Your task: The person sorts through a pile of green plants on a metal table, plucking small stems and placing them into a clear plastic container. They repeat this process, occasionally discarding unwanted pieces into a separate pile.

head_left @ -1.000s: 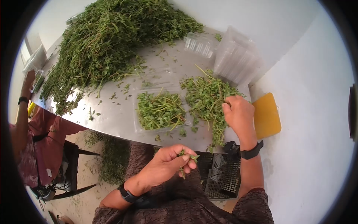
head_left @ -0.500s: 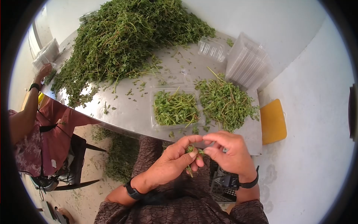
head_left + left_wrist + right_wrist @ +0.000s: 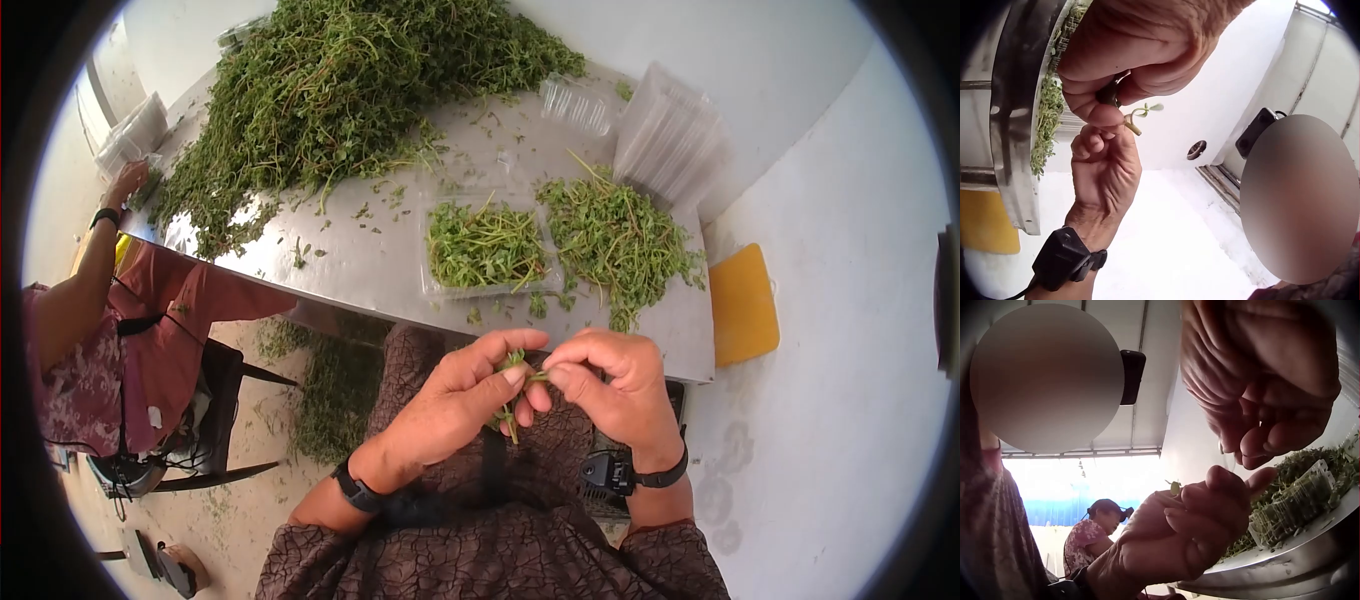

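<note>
My left hand (image 3: 450, 405) holds a few leafy green sprigs (image 3: 516, 358) between thumb and fingers, in front of my body just off the table's near edge. A cut stem and small leaves (image 3: 1135, 125) stick out past the fingertips in the left wrist view. Meeting it from the right, my right hand (image 3: 622, 385) pinches a thin stem with thumb and forefinger. Beyond the hands, a clear plastic box (image 3: 432, 287) full of cut sprigs lies on the table. To its right spreads a small heap of loose sprigs (image 3: 620, 245).
A huge pile of greens (image 3: 330, 110) covers the back left of the metal table (image 3: 350, 262). Stacked clear boxes (image 3: 670, 135) stand at the back right, near a yellow board (image 3: 743, 305). Another person (image 3: 90, 330) sits at the left. More greens (image 3: 335, 400) lie on the floor.
My right hand has come from the small heap back to my left hand and now pinches a stem there. The left hand keeps its sprigs. The head view has shifted slightly.
</note>
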A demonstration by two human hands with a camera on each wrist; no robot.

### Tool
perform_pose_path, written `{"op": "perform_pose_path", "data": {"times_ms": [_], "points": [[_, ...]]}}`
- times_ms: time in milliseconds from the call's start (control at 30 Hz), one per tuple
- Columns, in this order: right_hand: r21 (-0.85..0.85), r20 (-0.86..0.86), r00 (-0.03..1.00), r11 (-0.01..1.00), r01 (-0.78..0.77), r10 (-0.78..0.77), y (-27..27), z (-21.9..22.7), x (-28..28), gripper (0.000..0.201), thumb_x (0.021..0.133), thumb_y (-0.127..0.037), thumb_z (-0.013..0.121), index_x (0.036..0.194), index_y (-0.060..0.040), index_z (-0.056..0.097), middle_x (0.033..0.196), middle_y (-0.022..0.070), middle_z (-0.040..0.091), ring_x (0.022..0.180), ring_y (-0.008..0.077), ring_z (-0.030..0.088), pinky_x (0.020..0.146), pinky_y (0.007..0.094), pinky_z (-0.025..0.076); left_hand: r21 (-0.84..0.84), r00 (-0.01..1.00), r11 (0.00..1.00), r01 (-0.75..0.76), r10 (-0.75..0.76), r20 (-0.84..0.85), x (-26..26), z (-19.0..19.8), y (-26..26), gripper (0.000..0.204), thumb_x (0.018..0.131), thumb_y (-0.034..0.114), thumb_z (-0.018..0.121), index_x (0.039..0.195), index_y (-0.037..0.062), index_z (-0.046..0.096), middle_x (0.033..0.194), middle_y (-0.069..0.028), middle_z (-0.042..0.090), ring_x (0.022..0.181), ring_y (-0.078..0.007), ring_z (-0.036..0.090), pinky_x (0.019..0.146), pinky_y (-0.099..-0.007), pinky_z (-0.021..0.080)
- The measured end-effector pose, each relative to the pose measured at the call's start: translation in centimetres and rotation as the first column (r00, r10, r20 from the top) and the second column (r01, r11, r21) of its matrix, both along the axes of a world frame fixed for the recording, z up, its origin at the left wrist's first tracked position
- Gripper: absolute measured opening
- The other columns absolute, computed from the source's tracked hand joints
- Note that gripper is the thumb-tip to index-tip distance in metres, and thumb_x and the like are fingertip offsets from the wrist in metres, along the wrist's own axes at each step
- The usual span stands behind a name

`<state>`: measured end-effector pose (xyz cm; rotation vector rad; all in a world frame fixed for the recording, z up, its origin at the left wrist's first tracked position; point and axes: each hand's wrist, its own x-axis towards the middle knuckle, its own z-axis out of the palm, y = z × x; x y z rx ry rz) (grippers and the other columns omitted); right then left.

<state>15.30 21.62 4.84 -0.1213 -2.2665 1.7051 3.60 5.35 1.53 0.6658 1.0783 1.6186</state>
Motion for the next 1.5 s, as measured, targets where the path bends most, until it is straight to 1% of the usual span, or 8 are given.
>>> {"op": "perform_pose_path", "data": {"times_ms": [133, 533, 633, 700, 933, 1000, 1233, 1500], "points": [[0.12, 0.018, 0.995, 0.988, 0.098, -0.101, 0.1, 0.5, 0.2, 0.006, 0.09, -0.003, 0.066, 0.089, 0.0022, 0.067, 0.077, 0.0044, 0.064, 0.067, 0.0071, 0.059, 0.058, 0.0229, 0.047, 0.009, 0.998, 1.0, 0.019, -0.02, 0.067, -0.1, -0.1, -0.4, 0.031, 0.106, 0.016, 0.042, 0.131, 0.0014, 0.051, 0.096, -0.0031, 0.065, 0.08, -0.0078, 0.059, 0.066, -0.0219, 0.048], [-0.099, -0.013, 0.998, 0.993, 0.056, -0.058, 0.0, -0.7, 0.2, 0.017, 0.09, -0.008, 0.069, 0.104, 0.0024, 0.066, 0.086, 0.0031, 0.066, 0.072, 0.0059, 0.06, 0.062, 0.0218, 0.049, 0.042, 0.991, 0.999, -0.014, 0.008, 0.13, -0.2, -1.1, -0.8, 0.022, 0.104, 0.016, 0.048, 0.117, 0.0019, 0.06, 0.087, -0.0027, 0.066, 0.07, -0.0057, 0.056, 0.06, -0.0207, 0.044], [-0.047, -0.058, 0.997, 0.998, 0.038, -0.041, 0.0, -0.9, 0.1, 0.025, 0.086, -0.004, 0.072, 0.109, 0.0024, 0.066, 0.093, 0.0055, 0.068, 0.075, 0.0077, 0.061, 0.064, 0.0225, 0.05, 0.065, 0.986, 0.997, -0.041, 0.03, 0.167, -0.3, -1.1, -0.8, 0.021, 0.104, 0.016, 0.049, 0.114, 0.0022, 0.061, 0.086, -0.0023, 0.065, 0.069, -0.0061, 0.055, 0.059, -0.0204, 0.043], [0.131, -0.1, 0.995, 0.991, -0.016, 0.029, 0.1, -0.9, 0.0, 0.033, 0.081, 0.002, 0.072, 0.113, 0.0008, 0.066, 0.097, 0.0078, 0.068, 0.077, 0.0107, 0.063, 0.064, 0.0235, 0.05, 0.104, 0.969, 0.994, -0.043, 0.016, 0.245, -0.4, -1.3, -0.8, 0.021, 0.104, 0.016, 0.048, 0.113, 0.0025, 0.061, 0.084, -0.002, 0.065, 0.067, -0.0065, 0.054, 0.058, -0.0204, 0.043], [0.28, -0.156, 0.986, 0.96, -0.01, 0.056, 0.0, -0.7, -0.3, 0.026, 0.079, 0.005, 0.071, 0.104, -0.0024, 0.07, 0.092, 0.0078, 0.068, 0.074, 0.0129, 0.064, 0.064, 0.0248, 0.052, 0.125, 0.957, 0.992, 0.033, -0.067, 0.281, -0.5, -1.8, -0.6, 0.018, 0.104, 0.017, 0.048, 0.108, 0.0031, 0.059, 0.083, -0.002, 0.065, 0.065, -0.0063, 0.054, 0.056, -0.0198, 0.041], [0.245, -0.123, 0.992, 0.969, 0.007, 0.024, -0.2, -0.3, -0.5, 0.02, 0.076, 0.004, 0.074, 0.095, -0.0005, 0.071, 0.084, 0.0084, 0.067, 0.071, 0.013, 0.063, 0.062, 0.0242, 0.048, 0.123, 0.95, 0.992, 0.026, -0.063, 0.306, -0.4, -2.1, -0.5, 0.017, 0.104, 0.017, 0.048, 0.106, 0.0036, 0.059, 0.083, -0.0021, 0.065, 0.065, -0.006, 0.054, 0.055, -0.0192, 0.041], [0.273, -0.138, 0.986, 0.961, -0.05, 0.09, -0.5, -0.6, -1.1, 0.016, 0.08, 0.004, 0.072, 0.095, -0.0025, 0.072, 0.085, 0.0065, 0.067, 0.072, 0.0131, 0.065, 0.061, 0.0244, 0.051, 0.081, 0.954, 0.997, 0.019, -0.042, 0.296, -0.8, -2.2, -0.7, 0.019, 0.103, 0.019, 0.05, 0.108, 0.0023, 0.057, 0.084, -0.0045, 0.065, 0.068, -0.008, 0.057, 0.058, -0.0212, 0.042], [0.118, -0.131, 0.991, 0.993, 0.003, 0.012, -0.1, 0.0, -2.0, 0.011, 0.083, 0.003, 0.071, 0.094, 0.0006, 0.07, 0.089, 0.0104, 0.069, 0.072, 0.0128, 0.065, 0.061, 0.0242, 0.051, 0.12, 0.918, 0.988, -0.098, 0.043, 0.395, -1.3, -2.0, -0.8, 0.015, 0.103, 0.019, 0.048, 0.108, 0.0075, 0.057, 0.084, -0.0018, 0.065, 0.066, -0.0045, 0.054, 0.056, -0.0198, 0.039]]}}
